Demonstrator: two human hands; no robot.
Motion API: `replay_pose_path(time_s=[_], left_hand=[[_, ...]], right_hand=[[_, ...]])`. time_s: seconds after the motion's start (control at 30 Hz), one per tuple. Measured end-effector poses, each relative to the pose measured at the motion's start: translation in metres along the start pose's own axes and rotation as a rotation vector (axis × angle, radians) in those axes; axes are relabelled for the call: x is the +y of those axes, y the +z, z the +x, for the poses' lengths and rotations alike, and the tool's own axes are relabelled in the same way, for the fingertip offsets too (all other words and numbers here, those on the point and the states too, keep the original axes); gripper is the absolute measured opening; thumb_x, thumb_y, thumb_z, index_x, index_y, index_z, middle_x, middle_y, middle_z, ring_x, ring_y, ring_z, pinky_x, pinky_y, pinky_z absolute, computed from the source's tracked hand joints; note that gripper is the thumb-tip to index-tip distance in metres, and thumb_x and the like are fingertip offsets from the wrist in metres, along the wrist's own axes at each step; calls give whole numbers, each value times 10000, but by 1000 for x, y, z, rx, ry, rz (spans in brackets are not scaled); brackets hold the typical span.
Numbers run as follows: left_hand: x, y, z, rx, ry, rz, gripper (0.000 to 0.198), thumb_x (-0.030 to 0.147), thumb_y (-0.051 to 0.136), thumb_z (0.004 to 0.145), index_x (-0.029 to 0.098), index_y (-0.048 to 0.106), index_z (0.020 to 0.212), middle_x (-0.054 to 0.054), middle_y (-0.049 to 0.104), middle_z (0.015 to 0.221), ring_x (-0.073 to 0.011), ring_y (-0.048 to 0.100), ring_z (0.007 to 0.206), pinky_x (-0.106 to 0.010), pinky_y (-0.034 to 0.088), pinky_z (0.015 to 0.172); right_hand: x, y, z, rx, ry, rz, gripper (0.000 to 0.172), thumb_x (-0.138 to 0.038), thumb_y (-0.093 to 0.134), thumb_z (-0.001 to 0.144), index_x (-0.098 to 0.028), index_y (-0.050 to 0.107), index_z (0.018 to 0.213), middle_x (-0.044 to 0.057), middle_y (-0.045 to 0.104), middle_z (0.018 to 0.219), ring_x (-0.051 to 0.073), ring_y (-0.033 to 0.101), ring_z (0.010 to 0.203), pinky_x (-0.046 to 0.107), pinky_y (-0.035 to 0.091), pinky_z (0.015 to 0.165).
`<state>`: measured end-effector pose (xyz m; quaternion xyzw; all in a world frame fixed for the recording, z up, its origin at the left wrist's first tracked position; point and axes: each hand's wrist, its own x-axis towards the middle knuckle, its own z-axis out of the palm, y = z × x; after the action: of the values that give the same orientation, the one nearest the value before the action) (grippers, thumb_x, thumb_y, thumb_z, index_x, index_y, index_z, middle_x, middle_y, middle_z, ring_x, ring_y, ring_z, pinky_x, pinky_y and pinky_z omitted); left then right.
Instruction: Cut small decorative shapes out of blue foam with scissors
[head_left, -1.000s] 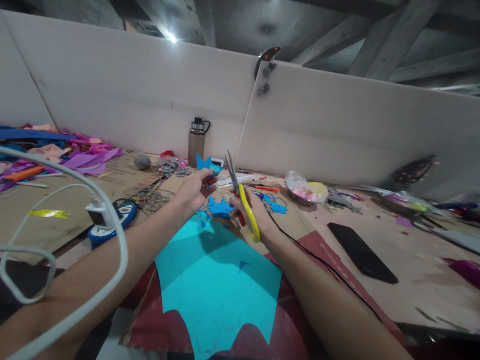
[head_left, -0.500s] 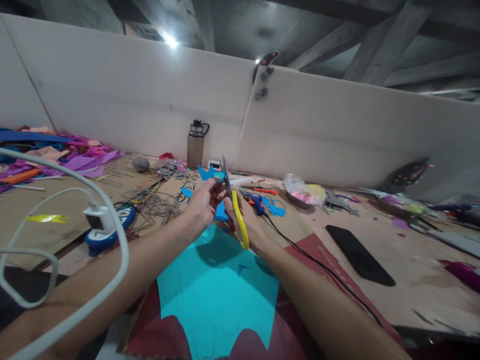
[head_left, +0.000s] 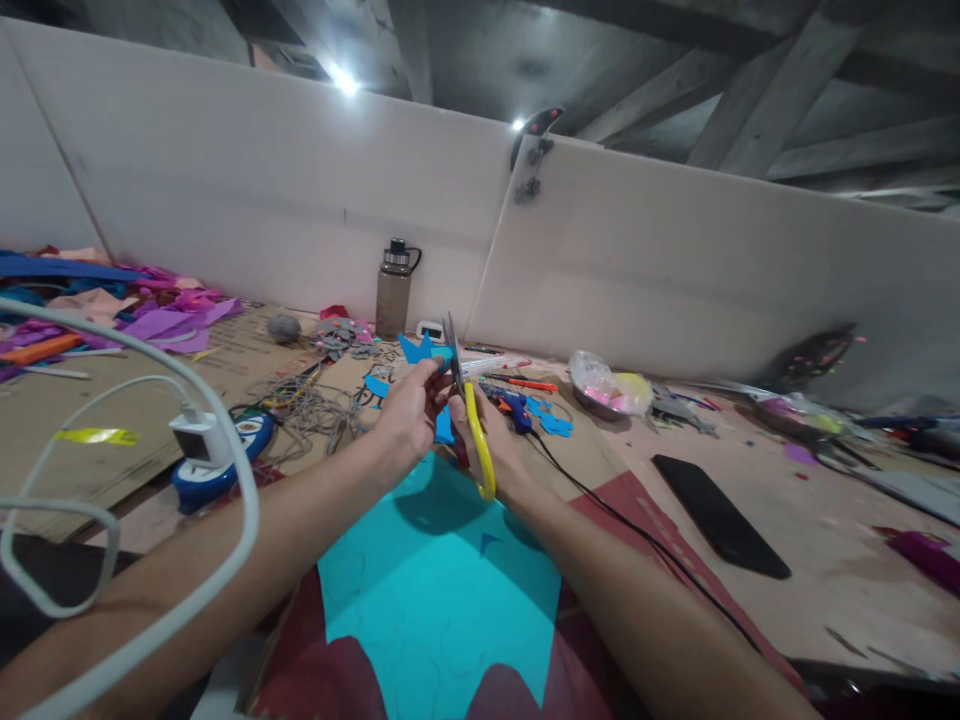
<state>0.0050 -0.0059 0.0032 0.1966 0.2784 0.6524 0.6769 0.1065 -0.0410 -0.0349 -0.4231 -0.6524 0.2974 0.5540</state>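
Note:
My left hand (head_left: pixel 412 405) pinches a small piece of blue felt-like sheet (head_left: pixel 444 355) between thumb and fingers. My right hand (head_left: pixel 491 440) is closed round the yellow handle of a pair of scissors (head_left: pixel 480 440), whose blades point up and away from me, right beside the small blue piece. Whether the blades bite into it I cannot tell. Below both hands a large turquoise sheet (head_left: pixel 442 590) with curved cut-outs along its near edge and faint drawn lines lies on a dark red board (head_left: pixel 300 670). Other blue cut pieces (head_left: pixel 416 348) lie just beyond my hands.
A blue glue gun (head_left: pixel 517 410) trails a black cord to the right. A black phone (head_left: pixel 720 515) lies on the right. Behind stand a bottle (head_left: pixel 393 290) and a bowl (head_left: pixel 600 400) with plastic bags. A white cable (head_left: pixel 247 500) loops across the left, near a power strip (head_left: pixel 225 470).
Both hands and the scissors keep almost the same place, and the small blue piece has turned slightly at the blades. The whole view has shifted a little.

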Motion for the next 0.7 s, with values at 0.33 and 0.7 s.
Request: replay_pose_path(time_s=[0.33,0.7], left_hand=[[-3,1,0,38,17,-65,117,74,647,742,149,624,655,8,636,585,-73,588,529,-164,457,512],[-1,2,0,33,-16,-36,172,80,634,760,146,611,603,7,618,559,-66,554,496,-175,446,515]], right_hand=[[3,-1,1,-9,-52,-79,401,-592,485,923,-212,581,1011,48,628,940,174,571,831,304,484,825],[1,-1,0,-4,-30,-84,388,-590,497,913,-211,560,968,47,629,884,184,583,807,315,483,745]])
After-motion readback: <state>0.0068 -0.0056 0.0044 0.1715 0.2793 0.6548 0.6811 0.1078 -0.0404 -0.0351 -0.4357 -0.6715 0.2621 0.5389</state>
